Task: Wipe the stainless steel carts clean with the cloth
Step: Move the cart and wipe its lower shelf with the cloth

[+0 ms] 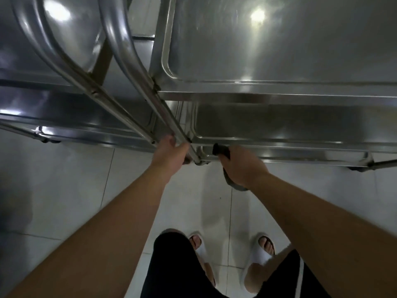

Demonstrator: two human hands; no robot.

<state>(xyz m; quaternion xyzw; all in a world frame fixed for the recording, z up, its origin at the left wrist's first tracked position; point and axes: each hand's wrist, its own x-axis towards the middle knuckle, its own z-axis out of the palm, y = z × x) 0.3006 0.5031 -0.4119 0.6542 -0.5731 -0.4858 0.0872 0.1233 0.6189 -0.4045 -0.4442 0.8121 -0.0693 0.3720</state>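
Two steel carts side by side: left cart (64, 117), right cart (279, 50), shiny, glare spots on top trays, several shelves each. One dark cloth (223, 153), bunched. Left hand (169, 153) curled round upright post (171, 125) at cart corner. Right hand (242, 166) grips cloth against right cart's lower shelf edge. Two white slippers (263, 252) on tiled floor (64, 190).

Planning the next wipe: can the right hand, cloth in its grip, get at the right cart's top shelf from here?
Probably yes. The right hand holds the cloth at the cart's low front rail, and the top shelf lies open above, with nothing on it or across the way.
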